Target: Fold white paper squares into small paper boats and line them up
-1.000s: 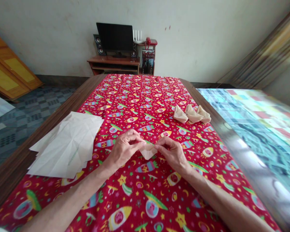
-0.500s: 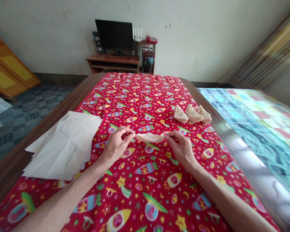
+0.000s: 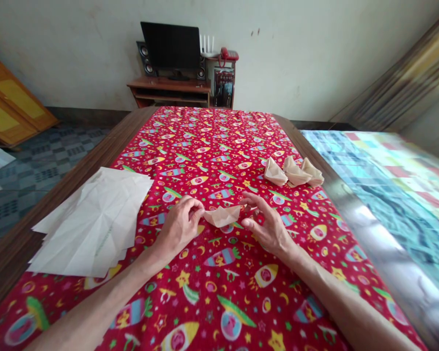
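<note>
A small folded paper boat (image 3: 223, 216) in cream paper is in front of me, over the red patterned cloth (image 3: 219, 282). My left hand (image 3: 183, 219) pinches its left tip between thumb and fingers. Just off the boat's right tip, my right hand (image 3: 265, 222) has its thumb and fingers apart, holding nothing. Several creased paper sheets (image 3: 95, 224) lie in an uneven stack left of my left hand. Beyond my right hand, three folded paper boats (image 3: 294, 172) stand in a row, close together.
The cloth covers a dark wooden table (image 3: 106, 148). A desk (image 3: 170, 87) with a monitor (image 3: 171, 48) and speakers stands at the far wall, a red telephone (image 3: 227, 54) beside it. To the right is a bed (image 3: 395, 180) with a patterned cover; at left, a wooden cabinet (image 3: 14, 102).
My right hand has let go of the boat's right tip and spread its fingers. The boat shows more of its side and looks less stretched. My left hand keeps its pinch.
</note>
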The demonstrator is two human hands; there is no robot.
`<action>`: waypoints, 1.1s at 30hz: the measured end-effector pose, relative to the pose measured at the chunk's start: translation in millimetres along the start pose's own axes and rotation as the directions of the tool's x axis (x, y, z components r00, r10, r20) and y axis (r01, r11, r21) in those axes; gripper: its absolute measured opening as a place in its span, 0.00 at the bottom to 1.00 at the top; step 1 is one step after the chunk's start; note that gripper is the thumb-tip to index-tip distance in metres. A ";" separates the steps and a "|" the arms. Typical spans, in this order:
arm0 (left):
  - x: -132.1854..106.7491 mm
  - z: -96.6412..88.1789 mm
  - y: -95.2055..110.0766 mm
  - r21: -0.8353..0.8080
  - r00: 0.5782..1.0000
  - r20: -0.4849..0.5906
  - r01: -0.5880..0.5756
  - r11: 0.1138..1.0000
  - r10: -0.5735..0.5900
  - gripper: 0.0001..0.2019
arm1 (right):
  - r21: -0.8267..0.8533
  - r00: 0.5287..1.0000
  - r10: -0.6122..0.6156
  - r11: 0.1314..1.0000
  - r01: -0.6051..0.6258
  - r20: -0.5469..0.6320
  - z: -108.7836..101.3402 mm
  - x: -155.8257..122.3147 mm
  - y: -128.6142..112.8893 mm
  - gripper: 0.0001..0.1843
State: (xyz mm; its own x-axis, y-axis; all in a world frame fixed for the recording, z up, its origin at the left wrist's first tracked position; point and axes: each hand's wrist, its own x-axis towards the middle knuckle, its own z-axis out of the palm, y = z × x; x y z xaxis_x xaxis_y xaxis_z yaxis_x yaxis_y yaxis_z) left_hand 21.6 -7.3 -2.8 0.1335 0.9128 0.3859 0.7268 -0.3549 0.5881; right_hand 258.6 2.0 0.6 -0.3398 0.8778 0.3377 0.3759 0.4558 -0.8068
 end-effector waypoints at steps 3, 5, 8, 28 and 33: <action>-1.5 -0.6 2.2 -0.013 0.999 0.037 -0.025 1.000 0.026 0.05 | -0.088 0.999 -0.050 0.995 0.050 0.009 2.4 2.4 -7.5 0.13; -1.8 -1.6 2.0 -0.020 0.998 0.048 -0.038 0.999 0.039 0.05 | -0.100 1.000 -0.028 0.995 0.028 0.003 4.5 4.5 -8.2 0.07; -1.9 -2.4 -1.0 0.028 0.999 0.029 -0.022 0.999 0.021 0.06 | -0.133 0.999 0.043 0.990 -0.046 -0.026 6.9 6.0 -3.3 0.07; -22.4 4.4 26.0 0.254 0.776 0.455 -0.583 0.772 0.436 0.27 | -0.373 1.000 -0.009 0.928 0.012 0.009 13.1 3.6 9.6 0.06; -26.8 9.4 20.8 0.243 0.809 0.446 -0.522 0.818 0.383 0.26 | -0.419 0.998 -0.063 0.905 0.068 0.025 13.1 2.3 12.8 0.06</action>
State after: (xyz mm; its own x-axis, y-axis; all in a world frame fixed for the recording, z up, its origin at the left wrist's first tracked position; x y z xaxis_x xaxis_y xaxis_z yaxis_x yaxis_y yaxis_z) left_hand 39.5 -37.3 -7.6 0.6869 0.6924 0.2208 0.6886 -0.7173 0.1069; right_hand 251.3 7.9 -15.3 -0.3843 0.8435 0.3754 0.6786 0.5337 -0.5046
